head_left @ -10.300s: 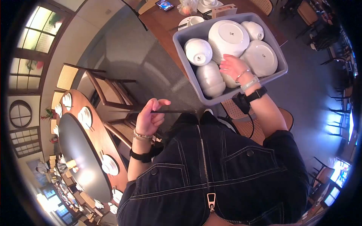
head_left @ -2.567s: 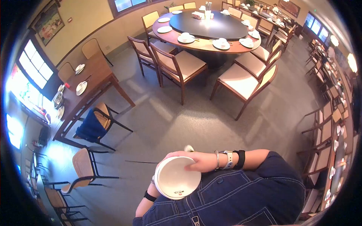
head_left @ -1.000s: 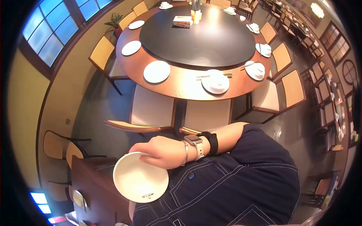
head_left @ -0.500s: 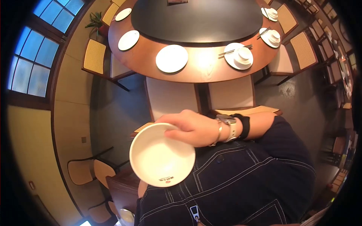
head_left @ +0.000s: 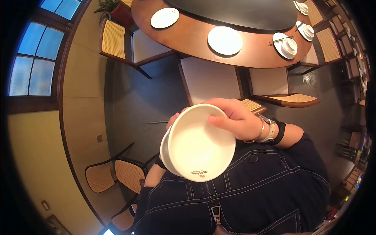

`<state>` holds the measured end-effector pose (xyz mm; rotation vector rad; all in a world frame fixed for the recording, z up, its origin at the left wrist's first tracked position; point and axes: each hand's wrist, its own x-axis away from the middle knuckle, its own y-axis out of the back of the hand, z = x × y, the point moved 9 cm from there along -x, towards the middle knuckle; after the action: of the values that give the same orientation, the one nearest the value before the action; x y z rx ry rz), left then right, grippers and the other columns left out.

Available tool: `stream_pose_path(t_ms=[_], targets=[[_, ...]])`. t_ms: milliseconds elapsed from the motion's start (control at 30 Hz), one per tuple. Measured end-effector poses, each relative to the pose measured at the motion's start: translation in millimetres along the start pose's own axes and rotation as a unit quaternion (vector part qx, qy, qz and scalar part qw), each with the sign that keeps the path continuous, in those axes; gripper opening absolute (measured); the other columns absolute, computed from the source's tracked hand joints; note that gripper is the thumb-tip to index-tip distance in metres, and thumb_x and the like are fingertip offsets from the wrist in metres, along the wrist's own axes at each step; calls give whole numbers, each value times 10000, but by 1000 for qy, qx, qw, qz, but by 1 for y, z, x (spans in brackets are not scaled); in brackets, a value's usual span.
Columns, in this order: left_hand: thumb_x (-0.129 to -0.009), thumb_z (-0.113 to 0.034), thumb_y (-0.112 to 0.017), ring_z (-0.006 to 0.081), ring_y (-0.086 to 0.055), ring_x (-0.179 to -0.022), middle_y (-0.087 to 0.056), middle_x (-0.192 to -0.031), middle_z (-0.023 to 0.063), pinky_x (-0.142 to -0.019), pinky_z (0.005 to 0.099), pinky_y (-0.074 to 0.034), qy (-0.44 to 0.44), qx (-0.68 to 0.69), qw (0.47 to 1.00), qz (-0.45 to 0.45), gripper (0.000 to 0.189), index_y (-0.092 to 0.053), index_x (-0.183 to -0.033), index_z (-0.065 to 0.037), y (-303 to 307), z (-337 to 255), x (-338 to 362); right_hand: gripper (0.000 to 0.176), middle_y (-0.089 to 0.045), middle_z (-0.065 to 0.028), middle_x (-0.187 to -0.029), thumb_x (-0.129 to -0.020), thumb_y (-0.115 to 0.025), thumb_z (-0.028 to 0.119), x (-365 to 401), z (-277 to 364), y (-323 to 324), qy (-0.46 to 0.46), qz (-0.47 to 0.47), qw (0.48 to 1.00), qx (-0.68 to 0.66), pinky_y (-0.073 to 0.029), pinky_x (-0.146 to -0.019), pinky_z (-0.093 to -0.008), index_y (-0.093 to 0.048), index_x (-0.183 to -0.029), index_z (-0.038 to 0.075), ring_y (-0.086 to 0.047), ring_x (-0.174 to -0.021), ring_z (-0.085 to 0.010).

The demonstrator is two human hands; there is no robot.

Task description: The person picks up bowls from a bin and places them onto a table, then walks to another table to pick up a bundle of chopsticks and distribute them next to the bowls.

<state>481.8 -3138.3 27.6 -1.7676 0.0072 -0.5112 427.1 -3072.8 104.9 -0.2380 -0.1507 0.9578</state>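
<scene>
In the head view, my right hand (head_left: 235, 119) grips a white bowl (head_left: 201, 145) by its rim, thumb inside and fingers behind. The bowl is tipped so its inside faces me, and a small printed mark shows near the lower rim. Just behind it, to the left, the edge of a second white bowl (head_left: 165, 154) shows. Fingertips of my left hand (head_left: 172, 120) curl at the upper left of these bowls. The bowls hide most of that hand.
A round wooden table (head_left: 188, 41) with a dark centre stands ahead. On it are white plates (head_left: 225, 40) and a plate bearing stacked bowls (head_left: 289, 46) and chopsticks (head_left: 281, 39). Chairs (head_left: 211, 80) line its near side. Other cane chairs (head_left: 130, 175) stand at lower left, near the wall.
My right hand and its bowl have moved right and up in view. The second bowl and my left fingertips now show behind it. The view has turned left, shifting the table rightward.
</scene>
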Motion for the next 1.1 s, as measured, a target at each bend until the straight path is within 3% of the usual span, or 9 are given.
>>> stream_pose_path(t_ms=[167,233,267,367,433,533,633,900,1100], targets=[[-842,-341,-431,160,-484,-593,-472,-654,56,-534,291,-437,-10,14,999,-27,298,-439,-732,-64,12,-19,3,291,-543,3,-850,-812,-537,216,-34,2,31,-26,-27,998,-58,-427,-628,-200,-496,-1020,17,-495,-737,-41],[-842,-337,-433,157,-483,-580,-470,-637,54,-525,288,-436,-25,26,999,-32,300,-439,-717,-64,15,-22,1,299,-540,21,-803,-800,-553,207,-50,-6,82,-44,-138,989,-38,-421,-579,-179,-502,-1034,28,-497,-675,-32],[-840,-327,-445,151,-463,-549,-449,-612,53,-491,287,-431,-54,25,992,109,320,-431,-682,-49,6,-27,-9,298,-545,15,-775,-799,-549,196,-61,-8,115,-24,-186,982,-32,-420,-571,-179,-503,-1038,23,-506,-660,-42],[-856,-347,-406,137,-451,-608,-387,-672,25,-541,271,-423,-75,-5,985,157,302,-375,-709,-85,4,-37,-9,261,-530,5,-686,-771,-516,149,-92,-29,226,7,-313,949,50,-352,-389,-177,-521,-998,20,-442,-472,-48],[-856,-352,-403,137,-450,-608,-383,-670,23,-550,275,-420,-96,-11,985,141,305,-374,-708,-88,4,-44,-10,216,-496,-3,-586,-781,-492,141,-104,-66,299,-8,-407,909,83,-296,-309,-193,-507,-956,16,-382,-355,-59],[-858,-360,-394,139,-448,-606,-377,-666,19,-570,285,-413,-125,-12,987,101,309,-371,-705,-92,10,-51,-14,179,-458,-20,-551,-755,-471,135,-116,-142,416,-27,-490,811,319,-287,-301,-236,-483,-903,36,-371,-346,-82],[-824,-407,-442,124,-440,-572,-401,-623,21,-521,267,-408,-154,3,988,13,364,-392,-654,-89,24,-53,-19,264,-477,-25,-565,-721,-447,83,-115,-229,483,-55,-550,776,303,-296,-311,-255,-496,-978,47,-386,-358,-101],[-827,-398,-444,126,-439,-569,-416,-630,27,-524,270,-405,-160,12,987,24,359,-404,-662,-82,37,-56,-30,320,-435,-14,-532,-717,-442,76,-110,-292,489,-114,-568,789,207,-277,-310,-258,-458,-1036,64,-370,-348,-98],[-829,-397,-442,126,-441,-572,-419,-622,30,-525,270,-404,-155,0,988,4,363,-411,-658,-79,35,-55,-32,305,-466,-40,-561,-710,-464,102,-108,-264,463,-131,-587,757,256,-296,-320,-272,-458,-1007,31,-393,-357,-122]])
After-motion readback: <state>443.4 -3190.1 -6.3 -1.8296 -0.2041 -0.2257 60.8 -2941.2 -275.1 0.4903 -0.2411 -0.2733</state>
